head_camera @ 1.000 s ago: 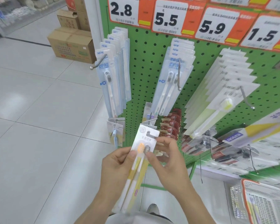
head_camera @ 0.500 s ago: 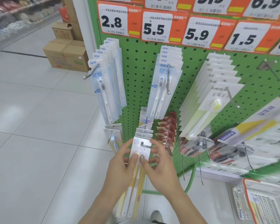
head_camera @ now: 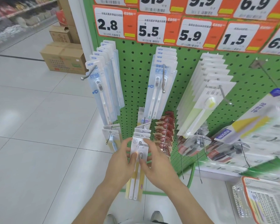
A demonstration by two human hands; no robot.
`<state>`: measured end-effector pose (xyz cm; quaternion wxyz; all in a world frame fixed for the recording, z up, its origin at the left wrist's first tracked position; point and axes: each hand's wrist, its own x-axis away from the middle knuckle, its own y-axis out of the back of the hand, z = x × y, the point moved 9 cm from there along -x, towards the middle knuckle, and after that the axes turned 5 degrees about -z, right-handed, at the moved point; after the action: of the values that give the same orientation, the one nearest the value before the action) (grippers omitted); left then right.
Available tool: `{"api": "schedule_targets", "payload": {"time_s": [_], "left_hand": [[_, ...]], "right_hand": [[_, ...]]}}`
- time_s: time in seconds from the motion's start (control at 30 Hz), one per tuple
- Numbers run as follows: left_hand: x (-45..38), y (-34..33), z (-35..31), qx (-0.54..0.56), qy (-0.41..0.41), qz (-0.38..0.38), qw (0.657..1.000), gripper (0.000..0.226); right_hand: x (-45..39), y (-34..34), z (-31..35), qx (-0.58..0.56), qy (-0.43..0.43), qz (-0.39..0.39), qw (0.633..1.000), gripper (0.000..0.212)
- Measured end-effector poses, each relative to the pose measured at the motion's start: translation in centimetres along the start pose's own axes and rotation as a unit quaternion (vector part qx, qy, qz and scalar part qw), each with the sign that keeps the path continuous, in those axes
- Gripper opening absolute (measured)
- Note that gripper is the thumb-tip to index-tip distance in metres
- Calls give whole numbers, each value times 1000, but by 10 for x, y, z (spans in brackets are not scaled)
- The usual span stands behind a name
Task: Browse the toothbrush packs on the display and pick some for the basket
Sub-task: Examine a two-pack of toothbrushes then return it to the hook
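A twin toothbrush pack [head_camera: 137, 173] with yellow handles and a white card top hangs at a low hook of the green pegboard [head_camera: 136, 88], in front of matching packs. My left hand [head_camera: 120, 165] holds its left edge, thumb pressed on the front. My right hand [head_camera: 158, 165] pinches the right edge near the hook hole. Blue-white packs [head_camera: 103, 88] hang upper left, another row [head_camera: 162, 84] in the middle, yellow-green packs [head_camera: 205, 101] to the right. The basket [head_camera: 265, 201] sits at the lower right with a pack inside.
Price tags [head_camera: 150, 29] line the top of the board. Red packs [head_camera: 165, 135] hang right of my hands. Bare metal hooks [head_camera: 199, 168] stick out low on the display. Cardboard boxes [head_camera: 63, 59] stand on the tiled floor to the left.
Both hands carried the yellow pack forward and down to the low hook, and its card top now lies against the matching packs there.
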<state>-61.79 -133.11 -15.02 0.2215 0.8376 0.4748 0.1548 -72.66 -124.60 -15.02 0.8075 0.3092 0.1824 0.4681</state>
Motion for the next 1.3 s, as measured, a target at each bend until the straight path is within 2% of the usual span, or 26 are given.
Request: {"api": "schedule_targets", "payload": {"time_s": [0.17, 0.33, 0.57, 0.7, 0.8, 0.93, 1.13, 1.3], "left_hand": [[-8, 0, -3, -10, -7, -14, 1000, 43], [-19, 1, -5, -25, -20, -4, 999, 40], [-37, 15, -28, -37, -47, -55, 997, 31], [-48, 2, -32, -85, -90, -8, 992, 27], [-52, 1, -28, -91, -103, -6, 990, 24], [-57, 3, -28, -68, -88, -18, 994, 19], [-79, 10, -38, -25, -49, -101, 993, 23], [-111, -7, -27, 26, 35, -52, 998, 34]], "right_hand": [[-7, 4, 6, 28, 25, 1, 999, 55], [-12, 5, 11, 67, 39, 30, 997, 58], [-21, 14, 6, 92, 51, 11, 994, 44], [-26, 19, 8, 99, 63, -2, 993, 41], [-29, 25, 7, 109, 66, -20, 992, 38], [-39, 32, 12, 92, 82, -61, 991, 31], [-55, 34, 4, 61, 61, -98, 991, 22], [-59, 35, -1, 58, 58, -105, 991, 14]]}}
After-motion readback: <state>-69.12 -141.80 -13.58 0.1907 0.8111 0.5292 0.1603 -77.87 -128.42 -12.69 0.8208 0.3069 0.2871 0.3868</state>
